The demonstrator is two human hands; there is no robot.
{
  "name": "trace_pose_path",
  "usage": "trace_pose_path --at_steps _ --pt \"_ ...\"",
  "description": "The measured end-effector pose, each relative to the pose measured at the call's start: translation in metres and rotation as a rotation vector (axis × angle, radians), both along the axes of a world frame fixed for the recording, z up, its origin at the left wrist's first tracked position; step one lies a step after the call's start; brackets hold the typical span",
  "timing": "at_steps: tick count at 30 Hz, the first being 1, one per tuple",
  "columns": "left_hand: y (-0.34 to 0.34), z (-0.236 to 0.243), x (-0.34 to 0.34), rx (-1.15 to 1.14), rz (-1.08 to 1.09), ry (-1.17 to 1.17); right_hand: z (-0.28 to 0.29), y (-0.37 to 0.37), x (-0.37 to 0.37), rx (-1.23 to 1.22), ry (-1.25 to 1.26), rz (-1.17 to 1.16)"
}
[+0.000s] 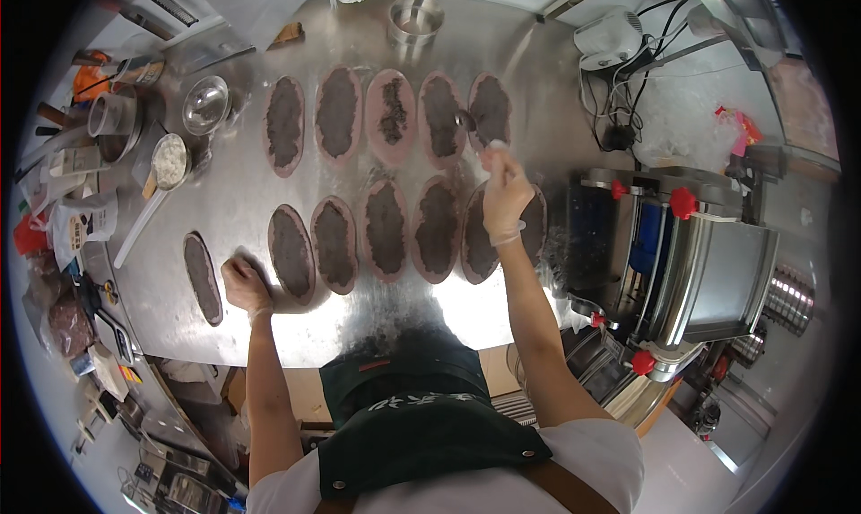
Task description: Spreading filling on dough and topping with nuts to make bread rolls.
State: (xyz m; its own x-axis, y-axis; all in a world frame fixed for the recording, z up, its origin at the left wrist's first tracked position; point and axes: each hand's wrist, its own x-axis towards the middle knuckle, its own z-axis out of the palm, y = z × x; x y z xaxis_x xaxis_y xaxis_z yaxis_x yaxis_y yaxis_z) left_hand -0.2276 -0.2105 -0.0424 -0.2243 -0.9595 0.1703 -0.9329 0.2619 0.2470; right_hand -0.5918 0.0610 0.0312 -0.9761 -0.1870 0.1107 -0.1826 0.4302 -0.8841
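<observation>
My right hand (508, 196) is closed around the handle of a spoon (465, 120). The spoon's bowl hangs over the back row, between an oval dough sheet (440, 119) with dark filling and the rightmost oval (491, 112). On the middle oval (392, 117) of that row, the dark filling lies in a loose, crumbly strip. The other pink ovals carry a flatter dark layer. My left hand (245, 285) is a closed fist on the steel table, between a narrow oval (203, 278) and the leftmost wide one (292, 254) of the front row. Both wrists show clear glove cuffs.
A steel bowl (415, 19) stands at the back. To the left are a clear bowl (206, 104), a long-handled scoop of white powder (170, 161) and a clear cup (111, 115). A roller machine (713, 267) with red knobs borders the right side; cables (619, 135) lie behind it.
</observation>
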Motion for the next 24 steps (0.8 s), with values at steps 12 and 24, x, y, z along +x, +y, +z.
trace_pose_path --at_steps 12,24 --pt "0.0 0.004 -0.006 -0.058 -0.026 -0.006 -0.012 0.006 -0.003 -0.578 -0.432 -0.304" --pt "0.0 0.002 -0.004 -0.04 0.001 -0.027 -0.035 0.056 -0.005 -0.583 -0.521 -0.205"
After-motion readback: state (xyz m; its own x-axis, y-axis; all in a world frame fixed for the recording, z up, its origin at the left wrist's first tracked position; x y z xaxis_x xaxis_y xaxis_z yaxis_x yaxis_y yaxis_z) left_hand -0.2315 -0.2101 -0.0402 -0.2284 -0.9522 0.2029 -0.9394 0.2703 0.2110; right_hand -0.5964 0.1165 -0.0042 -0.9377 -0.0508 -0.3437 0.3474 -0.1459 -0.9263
